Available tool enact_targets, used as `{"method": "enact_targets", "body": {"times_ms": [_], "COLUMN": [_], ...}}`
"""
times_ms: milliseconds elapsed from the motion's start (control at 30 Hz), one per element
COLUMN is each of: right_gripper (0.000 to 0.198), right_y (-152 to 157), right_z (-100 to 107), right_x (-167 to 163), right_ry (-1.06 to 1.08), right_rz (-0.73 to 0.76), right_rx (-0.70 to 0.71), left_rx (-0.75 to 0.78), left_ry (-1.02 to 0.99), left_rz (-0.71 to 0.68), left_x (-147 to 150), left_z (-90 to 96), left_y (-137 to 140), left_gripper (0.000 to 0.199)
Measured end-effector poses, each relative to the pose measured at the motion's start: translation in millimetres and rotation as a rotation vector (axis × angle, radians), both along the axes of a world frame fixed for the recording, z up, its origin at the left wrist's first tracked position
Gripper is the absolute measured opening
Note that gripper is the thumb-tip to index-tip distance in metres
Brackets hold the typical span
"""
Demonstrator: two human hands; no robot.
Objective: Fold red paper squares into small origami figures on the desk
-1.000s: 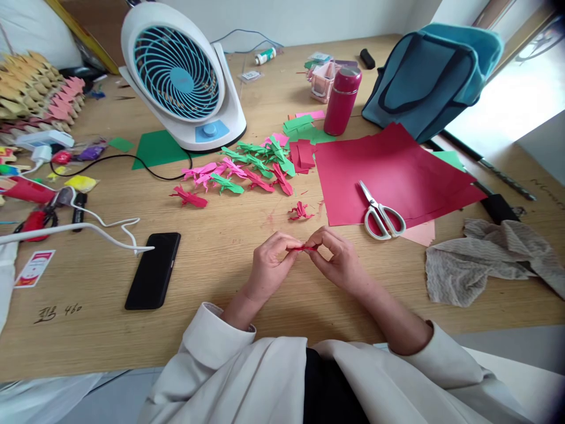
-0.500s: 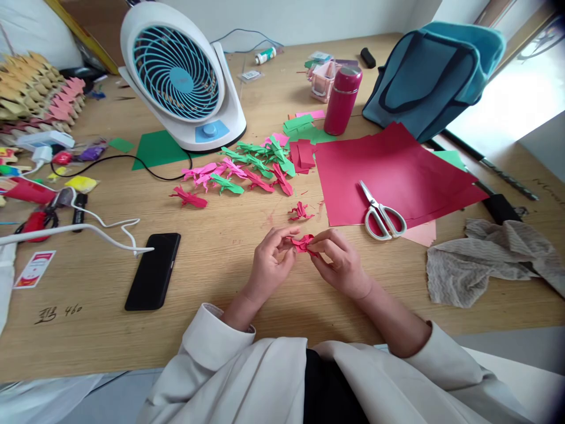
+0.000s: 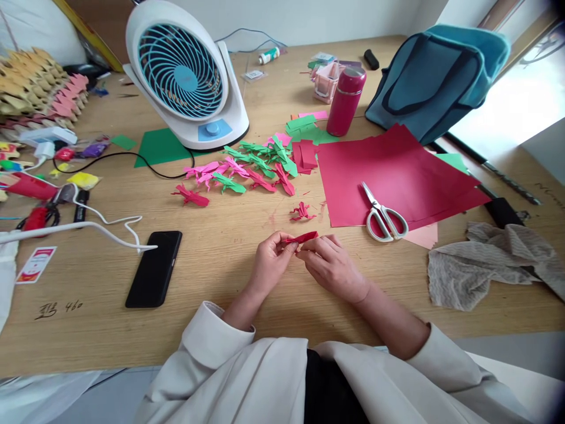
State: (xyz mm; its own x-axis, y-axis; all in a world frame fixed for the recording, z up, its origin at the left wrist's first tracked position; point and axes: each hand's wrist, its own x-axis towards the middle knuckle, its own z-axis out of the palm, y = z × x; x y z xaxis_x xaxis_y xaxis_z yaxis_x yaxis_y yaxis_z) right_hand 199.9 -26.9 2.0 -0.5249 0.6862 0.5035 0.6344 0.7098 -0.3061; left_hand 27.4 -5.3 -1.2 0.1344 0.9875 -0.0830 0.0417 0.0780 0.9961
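Note:
A small piece of folded red paper (image 3: 305, 237) is held above the table, its long narrow part pointing right. My left hand (image 3: 271, 260) pinches its left end between thumb and fingers. My right hand (image 3: 332, 268) is closed at the paper's lower right side, its fingertips partly hidden behind the knuckles. Just beyond the hands lies a folded red paper figure (image 3: 302, 211) with thin pointed limbs. Farther back, several green paper figures (image 3: 260, 158), pink paper figures (image 3: 207, 172) and another red paper figure (image 3: 190, 195) lie in a loose group.
White-handled scissors (image 3: 383, 218) rest on large red paper sheets (image 3: 397, 171) to the right. A crumpled cloth (image 3: 463, 265) lies beyond them. A black phone (image 3: 154, 268) is at left. Behind stand a fan (image 3: 185, 76), a red flask (image 3: 346, 103) and a blue bag (image 3: 432, 82).
The folded red paper has been turned, so a narrow, flat side now shows instead of its spread folds. My right hand has rolled over, with its knuckles more toward the camera.

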Motion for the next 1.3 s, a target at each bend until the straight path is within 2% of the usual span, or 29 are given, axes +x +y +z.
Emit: {"method": "enact_targets", "body": {"times_ms": [67,167,233,300,367,467,567,667,767,900,1000,1100,1300], "right_gripper": [0.022,0.028,0.024,0.01,0.004,0.006,0.013,0.02,0.025,0.03,0.031,0.033,0.035], "right_y": [-2,-1,2,5,7,7,7,8,8,9,10,11,14], "right_z": [3,8,9,9,8,5,-2,-10,-15,-15,-11,-7,-4], "right_x": [0,1,1,0,-1,-3,-4,-5,-5,-7,-7,-7,-5], "right_ry": [0.099,0.266,0.319,0.37,0.438,0.556,0.7,0.812,0.903,0.947,0.958,1.002,1.0], "right_rz": [-0.03,-0.159,-0.182,-0.136,-0.109,-0.169,-0.15,-0.093,-0.068,-0.071,-0.115,-0.141,-0.113], "right_rx": [-0.011,-0.061,-0.17,-0.339,-0.487,-0.646,-0.822,-0.929,-0.995,-1.017,-1.007,-1.007,-1.096], "left_rx": [0.045,0.136,0.212,0.275,0.294,0.271,0.254,0.255,0.246,0.226,0.22,0.218,0.233], "left_ry": [0.103,0.269,0.355,0.408,0.418,0.355,0.273,0.233,0.222,0.212,0.192,0.191,0.241], "left_rz": [0.02,-0.023,-0.078,-0.105,-0.081,-0.024,-0.009,0.007,0.034,0.067,0.037,0.01,0.002], "left_x": [-4,-6,-5,-3,-2,-1,-1,0,1,2,1,-1,-2], "left_z": [0.2,2.9,5.6,7.8,8.8,9.2,10.0,9.9,7.3,4.5,5.0,5.7,7.5], "left_y": [2,3,1,0,-2,-3,-4,-5,-7,-9,-7,-4,-3], "left_gripper": [0.01,0.004,0.006,0.009,0.008,0.001,0.006,0.007,0.01,0.016,0.01,0.012,0.014]}}
